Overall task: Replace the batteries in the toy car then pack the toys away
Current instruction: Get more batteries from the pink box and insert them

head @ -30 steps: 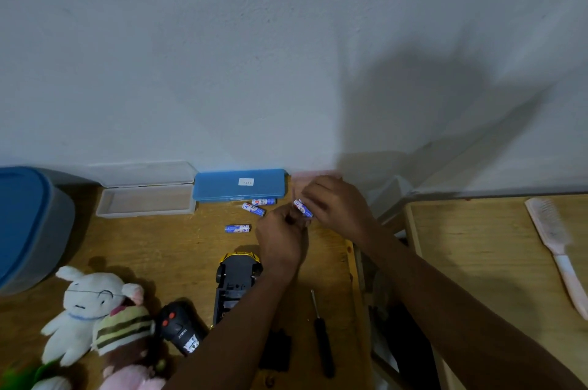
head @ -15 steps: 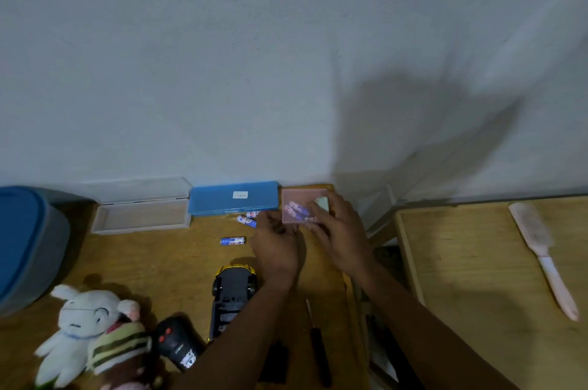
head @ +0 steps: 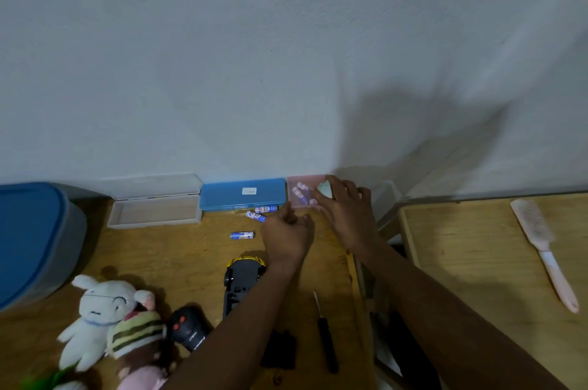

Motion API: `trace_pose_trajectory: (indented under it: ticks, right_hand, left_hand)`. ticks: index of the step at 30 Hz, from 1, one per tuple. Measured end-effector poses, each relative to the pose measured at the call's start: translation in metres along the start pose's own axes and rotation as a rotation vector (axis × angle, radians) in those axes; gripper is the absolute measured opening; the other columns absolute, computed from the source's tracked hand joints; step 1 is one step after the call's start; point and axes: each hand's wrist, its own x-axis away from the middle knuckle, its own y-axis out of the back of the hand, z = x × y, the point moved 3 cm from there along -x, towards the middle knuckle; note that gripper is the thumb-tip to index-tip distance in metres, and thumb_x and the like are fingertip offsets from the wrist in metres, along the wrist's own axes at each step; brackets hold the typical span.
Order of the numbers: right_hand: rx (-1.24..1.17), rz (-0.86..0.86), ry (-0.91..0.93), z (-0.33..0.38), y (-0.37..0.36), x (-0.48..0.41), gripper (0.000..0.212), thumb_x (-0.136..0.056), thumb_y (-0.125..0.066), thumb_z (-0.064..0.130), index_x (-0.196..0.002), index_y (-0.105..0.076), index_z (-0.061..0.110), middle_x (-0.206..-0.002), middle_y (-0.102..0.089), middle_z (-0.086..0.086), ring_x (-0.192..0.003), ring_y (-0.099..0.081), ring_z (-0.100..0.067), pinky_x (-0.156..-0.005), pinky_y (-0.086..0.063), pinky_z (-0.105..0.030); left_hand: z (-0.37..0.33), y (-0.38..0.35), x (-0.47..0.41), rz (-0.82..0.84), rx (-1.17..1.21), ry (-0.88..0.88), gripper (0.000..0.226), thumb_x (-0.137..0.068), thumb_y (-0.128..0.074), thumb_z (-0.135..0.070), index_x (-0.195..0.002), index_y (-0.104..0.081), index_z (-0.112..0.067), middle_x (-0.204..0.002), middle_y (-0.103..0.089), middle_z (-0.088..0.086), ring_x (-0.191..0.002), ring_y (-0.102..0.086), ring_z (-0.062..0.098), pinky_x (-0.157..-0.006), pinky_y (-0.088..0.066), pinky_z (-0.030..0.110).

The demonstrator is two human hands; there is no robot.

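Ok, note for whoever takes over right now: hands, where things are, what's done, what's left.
Left hand: curled beside the pink case; grip unclear. Right hand: fingers flat on that case, batteries inside.
Three loose batteries by the blue case. Toy car belly-up, screwdriver beside it.
Done: car opened, apparently.
Left: fit batteries, close car, pack plush toys and remote.

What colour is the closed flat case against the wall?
Blue: the case bears a white label; head view.

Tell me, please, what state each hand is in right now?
Left hand: fingers curled; cannot tell if it holds anything.
Right hand: open, fingers resting on the pink box.
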Motion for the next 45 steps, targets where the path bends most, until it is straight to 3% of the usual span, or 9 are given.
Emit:
trace_pose_trajectory:
  ticks: [3, 7, 11, 14, 19, 26, 33, 39, 45]
  right_hand:
    - [-0.024, 0.029, -0.068, 0.01, 0.006, 0.007, 0.059, -0.096, -0.059, 0.036, -0.148, -0.033, 0.044, -0.147, -0.042, -0.006, -0.127, -0.045, -0.031, -0.096, -0.04, -0.05]
    - [-0.177, 0.02, -0.188, 0.041, 0.021, 0.031, 0.062, -0.093, -0.06, 0.033, -0.148, -0.033, 0.037, -0.153, -0.031, -0.009, -0.137, -0.032, -0.033, -0.107, -0.034, -0.053]
    - [-0.475, 0.064, -0.169, 0.088, 0.027, 0.048, 0.036, -0.092, -0.064, 0.034, -0.127, -0.065, 0.03, -0.13, -0.061, 0.002, -0.122, -0.052, -0.022, -0.104, -0.044, -0.038]
    - [-0.548, 0.112, -0.113, 0.118, 0.034, 0.044, 0.027, -0.088, -0.068, 0.036, -0.114, -0.074, 0.029, -0.114, -0.073, 0.005, -0.105, -0.063, -0.019, -0.092, -0.05, -0.036]
    - [-0.473, 0.223, -0.091, 0.145, 0.046, 0.02, 0.034, -0.087, -0.061, 0.042, -0.118, -0.07, 0.034, -0.114, -0.073, 0.006, -0.102, -0.068, -0.021, -0.085, -0.056, -0.039]
    - [-0.191, 0.447, -0.022, 0.165, 0.035, -0.006, 0.035, -0.09, -0.059, 0.035, -0.125, -0.065, 0.032, -0.13, -0.064, 0.0, -0.112, -0.062, -0.025, -0.088, -0.053, -0.039]
    - [-0.084, 0.441, -0.025, 0.172, 0.048, 0.006, 0.022, -0.095, -0.05, 0.016, -0.107, -0.068, 0.018, -0.107, -0.07, -0.007, -0.088, -0.062, -0.026, -0.053, -0.028, -0.024]
    - [-0.941, 0.233, -0.311, 0.16, 0.088, 0.038, 0.025, -0.095, -0.064, 0.017, -0.118, -0.07, 0.009, -0.104, -0.075, -0.012, -0.092, -0.072, -0.024, -0.056, -0.042, -0.007]
    - [-1.22, 0.009, -0.422, 0.151, 0.111, 0.102, 0.016, -0.086, -0.074, 0.013, -0.096, -0.075, 0.026, -0.073, -0.074, 0.003, -0.064, -0.068, -0.005, -0.065, -0.049, -0.022]
  left_hand:
    - [-0.012, 0.017, 0.006, 0.001, -0.006, -0.071, 0.03, -0.084, -0.064, -0.02, -0.11, -0.073, -0.009, -0.083, -0.072, 0.001, -0.07, -0.061, 0.011, -0.073, -0.045, 0.024]
    - [-0.006, 0.069, 0.016, -0.068, -0.04, -0.166, 0.029, -0.086, -0.07, -0.014, -0.115, -0.074, -0.013, -0.104, -0.073, -0.004, -0.096, -0.069, 0.014, -0.083, -0.051, 0.023]
    - [0.045, 0.125, 0.03, -0.025, -0.192, -0.093, 0.009, -0.084, -0.076, -0.021, -0.09, -0.074, -0.027, -0.085, -0.072, -0.011, -0.086, -0.069, 0.012, -0.079, -0.051, 0.027]
    - [0.081, 0.143, 0.051, 0.094, -0.187, 0.01, 0.02, -0.083, -0.08, -0.025, -0.101, -0.073, -0.024, -0.086, -0.072, -0.012, -0.085, -0.071, 0.008, -0.08, -0.054, 0.025]
    - [0.106, 0.146, 0.065, 0.191, -0.192, 0.145, 0.042, -0.087, -0.076, -0.032, -0.125, -0.064, -0.019, -0.107, -0.074, -0.002, -0.097, -0.069, 0.016, -0.086, -0.052, 0.027]
    - [0.111, 0.139, 0.067, 0.301, -0.207, 0.126, 0.027, -0.097, -0.063, -0.025, -0.12, -0.069, -0.011, -0.112, -0.075, 0.008, -0.102, -0.068, 0.023, -0.083, -0.05, 0.028]
    - [0.115, 0.145, 0.07, 0.336, -0.051, 0.236, 0.028, -0.097, -0.06, -0.023, -0.123, -0.055, -0.014, -0.113, -0.065, 0.006, -0.109, -0.063, 0.028, -0.092, -0.052, 0.035]
    - [0.112, 0.164, 0.07, 0.252, 0.388, 0.327, 0.011, -0.099, -0.058, -0.017, -0.1, -0.048, -0.015, -0.108, -0.065, 0.017, -0.091, -0.065, 0.027, -0.074, -0.055, 0.039]
    - [0.105, 0.167, 0.101, 0.397, 0.871, 0.408, 0.039, -0.103, -0.051, -0.035, -0.129, -0.056, -0.007, -0.108, -0.069, 0.02, -0.083, -0.07, 0.033, -0.069, -0.059, 0.04]
